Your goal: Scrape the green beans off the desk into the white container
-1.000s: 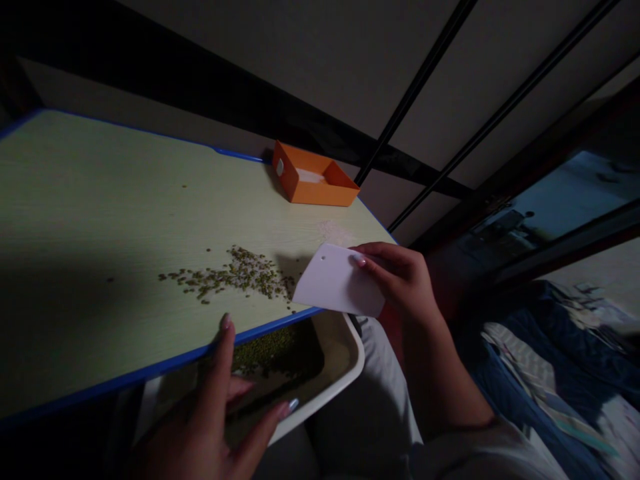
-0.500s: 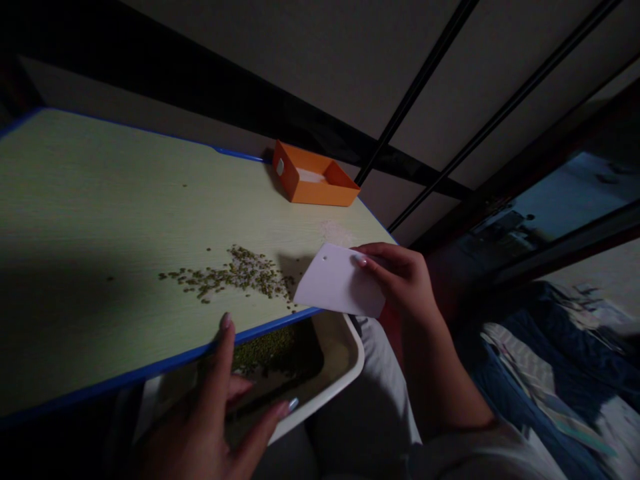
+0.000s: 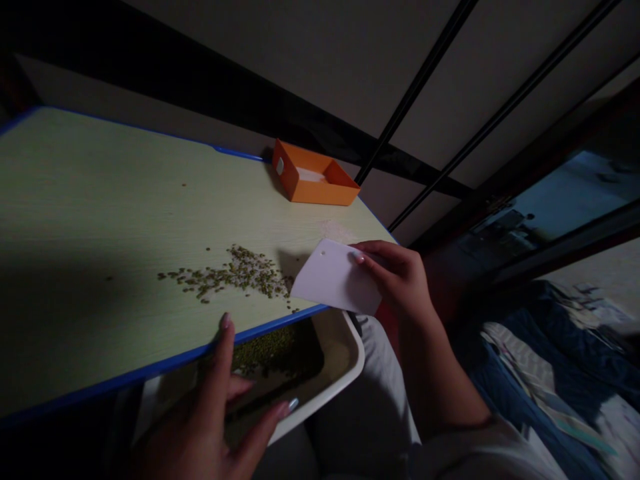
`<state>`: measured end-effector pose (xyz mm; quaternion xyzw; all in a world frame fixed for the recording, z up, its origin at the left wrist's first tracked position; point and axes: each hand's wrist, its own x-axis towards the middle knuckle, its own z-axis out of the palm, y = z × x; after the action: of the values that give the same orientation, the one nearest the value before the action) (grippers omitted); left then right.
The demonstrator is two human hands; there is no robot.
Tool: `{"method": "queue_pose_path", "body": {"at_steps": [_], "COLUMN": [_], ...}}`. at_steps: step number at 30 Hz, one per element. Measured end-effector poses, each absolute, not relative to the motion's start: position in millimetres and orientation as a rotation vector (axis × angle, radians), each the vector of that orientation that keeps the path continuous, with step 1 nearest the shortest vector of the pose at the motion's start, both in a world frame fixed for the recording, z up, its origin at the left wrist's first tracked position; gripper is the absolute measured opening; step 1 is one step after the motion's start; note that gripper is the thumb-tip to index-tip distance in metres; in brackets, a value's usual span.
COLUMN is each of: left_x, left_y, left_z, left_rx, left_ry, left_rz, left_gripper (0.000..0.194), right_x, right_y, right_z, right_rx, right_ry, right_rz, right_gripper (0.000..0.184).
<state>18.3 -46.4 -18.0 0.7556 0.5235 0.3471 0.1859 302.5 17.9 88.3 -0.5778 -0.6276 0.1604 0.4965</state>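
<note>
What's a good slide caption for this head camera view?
Right hand holds white scraper beside mung beans; left hand steadies tray.

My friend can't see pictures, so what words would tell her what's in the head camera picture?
A person's right hand holds a white plastic card at the edge of a pale table, beside scattered small green beans. Their left hand holds a white tray with more beans below the table edge. An orange box sits at the far side.
</note>
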Motion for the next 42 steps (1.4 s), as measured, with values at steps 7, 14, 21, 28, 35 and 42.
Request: {"method": "queue_pose_path", "body": {"at_steps": [7,14,21,28,35,42], "left_x": [19,19,19,19,21,19], "left_y": [-46,-46,-46,-46,-47,-47], "left_z": [-19,-18,-18,-19,-17,-17], "left_rx": [2.113,2.103,2.110,2.100,2.090,2.114], "left_ry": [1.465,1.481,1.473,1.480,1.464,1.460], "left_rz": [0.998,0.992,0.995,0.984,1.009,0.999], "left_gripper": [0.079,0.080,0.080,0.079,0.079,0.081], "right_x": [300,300,299,294,291,296], "right_y": [19,15,12,12,15,14], "right_z": [89,91,93,94,93,94], "right_rx": [-1.363,-1.368,-1.374,-1.373,-1.360,-1.374], "right_ry": [-1.546,-1.518,-1.535,-1.559,-1.594,-1.547], "right_rz": [0.425,0.442,0.447,0.457,0.422,0.343], "right_gripper": [0.012,0.011,0.008,0.010,0.012,0.012]}}
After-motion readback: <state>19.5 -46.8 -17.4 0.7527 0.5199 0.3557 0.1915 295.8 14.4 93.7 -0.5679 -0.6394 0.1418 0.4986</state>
